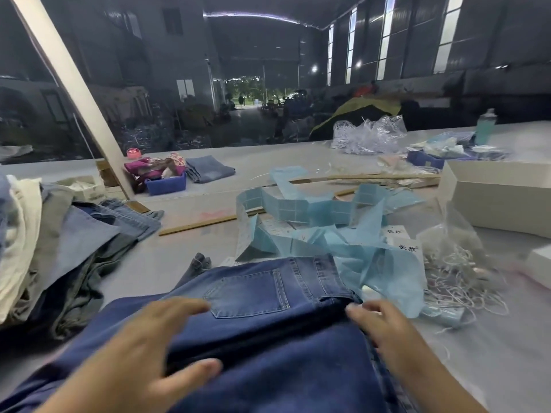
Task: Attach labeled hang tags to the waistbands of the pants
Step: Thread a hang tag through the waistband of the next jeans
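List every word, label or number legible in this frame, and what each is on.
"恒欣" on the upper white hang tag.
"恒欣" on the lower white hang tag.
Print on the blue label strips, the white sheet beneath them and the small white box: too blurred to read.

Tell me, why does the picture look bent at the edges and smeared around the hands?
Head view: the wide lens bows straight lines, so the white beam leans and the table edge curves. The left hand and right hand look soft, probably motion blur, while the jeans pocket stitching stays crisp. The hall behind is dim and grainy.
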A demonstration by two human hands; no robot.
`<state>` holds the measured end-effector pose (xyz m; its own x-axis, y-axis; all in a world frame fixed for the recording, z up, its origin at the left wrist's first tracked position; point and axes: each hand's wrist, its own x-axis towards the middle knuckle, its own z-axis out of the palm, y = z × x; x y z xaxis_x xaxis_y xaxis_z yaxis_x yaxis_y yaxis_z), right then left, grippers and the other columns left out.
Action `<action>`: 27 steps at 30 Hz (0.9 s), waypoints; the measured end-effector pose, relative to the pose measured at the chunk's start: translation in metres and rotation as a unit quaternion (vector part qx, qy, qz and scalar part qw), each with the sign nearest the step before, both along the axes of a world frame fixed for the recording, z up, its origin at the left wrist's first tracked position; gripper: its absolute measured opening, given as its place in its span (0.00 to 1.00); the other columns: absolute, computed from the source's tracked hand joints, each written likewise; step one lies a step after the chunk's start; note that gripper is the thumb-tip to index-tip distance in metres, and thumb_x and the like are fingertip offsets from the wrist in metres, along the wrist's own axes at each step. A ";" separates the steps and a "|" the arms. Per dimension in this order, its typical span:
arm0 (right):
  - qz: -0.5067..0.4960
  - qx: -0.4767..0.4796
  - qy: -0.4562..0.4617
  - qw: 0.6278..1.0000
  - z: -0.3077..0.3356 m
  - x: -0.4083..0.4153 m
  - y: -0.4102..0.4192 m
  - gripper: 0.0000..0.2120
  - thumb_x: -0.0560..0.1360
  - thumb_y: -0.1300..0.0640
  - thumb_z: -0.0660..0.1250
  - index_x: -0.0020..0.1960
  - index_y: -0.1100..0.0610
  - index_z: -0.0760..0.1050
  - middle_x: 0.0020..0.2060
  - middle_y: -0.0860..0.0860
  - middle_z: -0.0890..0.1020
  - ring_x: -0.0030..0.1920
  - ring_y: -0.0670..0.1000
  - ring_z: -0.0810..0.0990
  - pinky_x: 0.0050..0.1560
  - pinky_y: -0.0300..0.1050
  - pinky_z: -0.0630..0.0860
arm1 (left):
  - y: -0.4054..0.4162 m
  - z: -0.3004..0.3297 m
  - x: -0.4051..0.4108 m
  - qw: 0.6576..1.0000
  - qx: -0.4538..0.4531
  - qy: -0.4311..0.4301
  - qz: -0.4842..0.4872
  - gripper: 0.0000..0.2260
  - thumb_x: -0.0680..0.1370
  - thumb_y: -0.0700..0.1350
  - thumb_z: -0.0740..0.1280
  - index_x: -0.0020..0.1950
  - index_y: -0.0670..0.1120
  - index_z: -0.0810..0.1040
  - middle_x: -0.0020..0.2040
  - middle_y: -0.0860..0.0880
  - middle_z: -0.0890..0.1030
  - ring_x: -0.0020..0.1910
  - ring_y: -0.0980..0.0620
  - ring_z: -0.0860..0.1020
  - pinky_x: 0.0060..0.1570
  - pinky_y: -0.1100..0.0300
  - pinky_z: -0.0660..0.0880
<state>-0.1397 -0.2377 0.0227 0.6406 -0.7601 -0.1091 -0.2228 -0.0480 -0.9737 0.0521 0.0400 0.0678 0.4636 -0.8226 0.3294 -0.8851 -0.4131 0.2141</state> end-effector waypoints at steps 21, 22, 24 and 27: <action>-0.023 -0.279 0.156 0.947 0.006 0.003 -0.004 0.29 0.72 0.59 0.71 0.70 0.52 0.64 0.58 0.51 0.74 0.58 0.53 0.75 0.57 0.42 0.73 | -0.064 -0.019 -0.053 0.982 0.111 -0.045 -0.144 0.23 0.56 0.53 0.79 0.49 0.55 0.83 0.47 0.56 0.81 0.41 0.55 0.81 0.40 0.64 0.78; -0.033 -0.296 0.111 0.948 0.002 -0.002 -0.001 0.27 0.71 0.60 0.73 0.67 0.52 0.69 0.53 0.46 0.77 0.52 0.46 0.78 0.49 0.34 0.73 | -0.068 -0.015 -0.058 0.982 0.130 -0.018 -0.139 0.25 0.59 0.62 0.75 0.55 0.59 0.80 0.53 0.59 0.77 0.48 0.58 0.78 0.47 0.63 0.77; -0.055 -0.250 0.024 0.966 -0.001 -0.013 0.004 0.17 0.72 0.60 0.74 0.57 0.47 0.75 0.39 0.42 0.82 0.39 0.39 0.80 0.37 0.28 0.71 | -0.075 -0.012 -0.063 0.986 0.112 0.034 -0.116 0.36 0.62 0.80 0.58 0.65 0.65 0.68 0.61 0.67 0.66 0.60 0.65 0.66 0.62 0.64 0.65; -0.055 -0.130 -0.074 0.987 0.001 -0.020 0.006 0.09 0.79 0.58 0.65 0.48 0.46 0.81 0.37 0.45 0.85 0.39 0.44 0.83 0.43 0.41 0.78 | -0.104 -0.009 -0.088 0.989 0.078 0.027 -0.126 0.38 0.63 0.82 0.51 0.68 0.65 0.61 0.62 0.67 0.64 0.62 0.64 0.64 0.62 0.64 0.63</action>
